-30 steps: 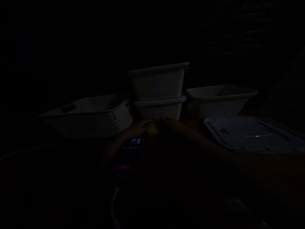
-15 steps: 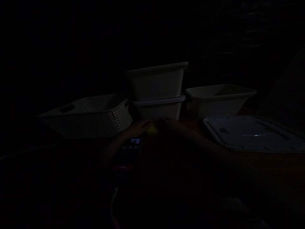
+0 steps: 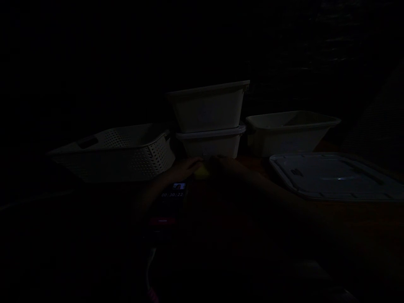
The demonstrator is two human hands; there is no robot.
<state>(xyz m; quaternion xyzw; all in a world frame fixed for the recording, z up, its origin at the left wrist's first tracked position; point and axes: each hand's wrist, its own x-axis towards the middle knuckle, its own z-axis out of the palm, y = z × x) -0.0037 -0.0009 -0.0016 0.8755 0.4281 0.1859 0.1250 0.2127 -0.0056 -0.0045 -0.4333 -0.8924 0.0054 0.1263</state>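
Very little light falls on the scene. A small yellow thing (image 3: 201, 171), too dark to name, lies low in front of the stacked tubs. My left hand (image 3: 187, 166) is closed at its left side, fingers curved against it. On the other side, my right hand (image 3: 226, 165) reaches in with its fingers bent inward; what they hold is lost in shadow. Just behind both hands stands a lidded white tub (image 3: 211, 145), with an open white tub (image 3: 210, 110) stacked on it.
Left of the stack is a perforated white basket (image 3: 126, 162). To the right are another white tub (image 3: 287, 141) and a flat pale lid (image 3: 334, 176). A phone (image 3: 170, 206) showing a running timer lies by my left forearm, a white cable (image 3: 150, 265) below it.
Both hands stay around the yellow thing with hardly any visible movement. The view shifts very slightly, and the phone's timer has advanced by a second.
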